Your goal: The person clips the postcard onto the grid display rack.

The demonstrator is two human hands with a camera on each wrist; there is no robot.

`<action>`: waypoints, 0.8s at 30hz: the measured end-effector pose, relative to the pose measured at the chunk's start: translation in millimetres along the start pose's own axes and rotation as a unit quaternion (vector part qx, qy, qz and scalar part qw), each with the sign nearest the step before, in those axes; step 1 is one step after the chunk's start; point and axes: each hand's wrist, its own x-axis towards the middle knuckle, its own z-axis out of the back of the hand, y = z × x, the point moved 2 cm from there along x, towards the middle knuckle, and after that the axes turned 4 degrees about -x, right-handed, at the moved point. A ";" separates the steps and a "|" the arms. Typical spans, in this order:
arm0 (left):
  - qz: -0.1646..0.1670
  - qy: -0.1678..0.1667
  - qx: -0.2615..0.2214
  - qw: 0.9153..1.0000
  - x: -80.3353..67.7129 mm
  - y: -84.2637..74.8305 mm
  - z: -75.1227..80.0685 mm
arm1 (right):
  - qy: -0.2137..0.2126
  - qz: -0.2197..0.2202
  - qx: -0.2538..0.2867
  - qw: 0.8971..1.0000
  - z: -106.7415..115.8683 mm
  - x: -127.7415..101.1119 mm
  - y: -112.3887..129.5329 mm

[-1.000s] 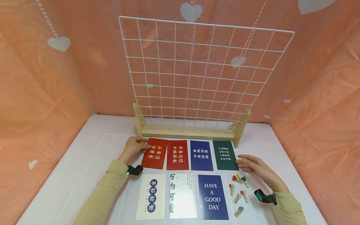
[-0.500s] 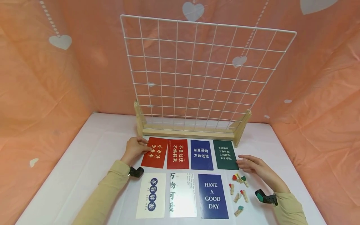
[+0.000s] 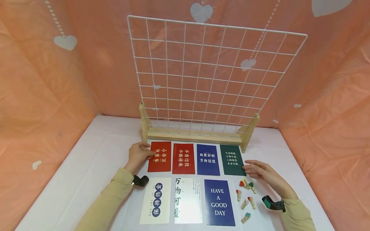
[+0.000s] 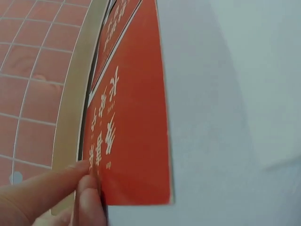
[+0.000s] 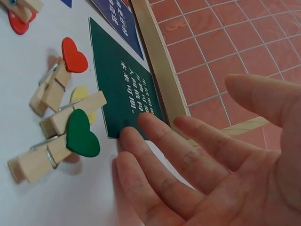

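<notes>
The leftmost red card lies flat on the white desk, first in a row of four just in front of the wooden base of the white wire grid. The left hand rests at this card's left edge, its fingers pressed together and laid on the near corner; whether the thumb is tucked under the card, I cannot tell from the wrist view. Beside it to the right lie a second red card, a blue card and a dark green card, set close together without overlapping.

The right hand lies at the green card's lower right corner, palm down, fingers straight and slightly spread, the tips touching the card's edge. Just below that hand sits a loose group of small wooden clothespins with red, green and yellow hearts.

Nearer the person lies a second row: a cream card with blue circles, a white card with grey characters and a blue "HAVE A GOOD DAY" card.
</notes>
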 end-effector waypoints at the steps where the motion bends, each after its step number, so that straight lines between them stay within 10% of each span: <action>1: -0.003 0.002 -0.008 1.000 0.9 0.5 -0.1 | 0.000 0.000 0.002 1.000 0.0 0.3 0.4; 24: -0.007 0.098 -0.046 0.994 8.2 2.6 -2.4 | 0.003 0.019 0.000 1.000 -0.9 3.2 -2.9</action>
